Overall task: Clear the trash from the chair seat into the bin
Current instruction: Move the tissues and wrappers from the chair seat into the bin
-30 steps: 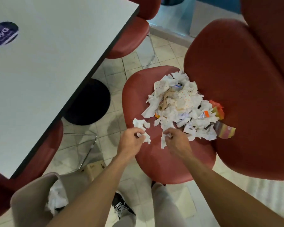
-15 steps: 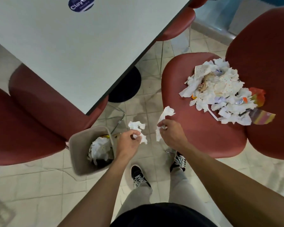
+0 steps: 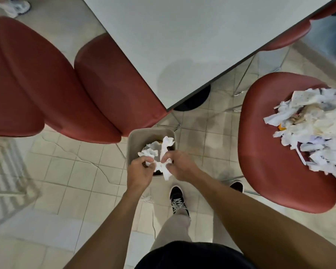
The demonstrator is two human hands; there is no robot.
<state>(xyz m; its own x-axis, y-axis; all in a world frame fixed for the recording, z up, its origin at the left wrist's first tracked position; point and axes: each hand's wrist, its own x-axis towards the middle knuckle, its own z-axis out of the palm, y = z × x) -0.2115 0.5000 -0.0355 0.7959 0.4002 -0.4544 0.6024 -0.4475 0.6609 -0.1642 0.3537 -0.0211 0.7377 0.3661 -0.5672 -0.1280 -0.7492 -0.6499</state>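
A small beige bin point(image 3: 133, 141) stands on the tiled floor beside the table's corner, with white paper inside. Both my hands hover over its near rim. My left hand point(image 3: 139, 171) grips a crumpled white paper scrap point(image 3: 148, 152). My right hand point(image 3: 179, 166) pinches a long white paper strip point(image 3: 166, 144) that sticks up above the bin and hangs down below my fingers. At the right, the red chair seat point(image 3: 270, 152) carries a heap of torn white paper and wrappers point(image 3: 314, 125).
A white table point(image 3: 182, 45) fills the top middle, its black base point(image 3: 194, 98) on the floor behind the bin. Two red chairs point(image 3: 47, 84) stand at the left. My black shoes point(image 3: 177, 199) are just behind the bin. A floor grille lies at the far left.
I have turned left from the littered chair. Both hands carried their paper scraps from the seat's front edge to above the bin, and now they are close together over it.
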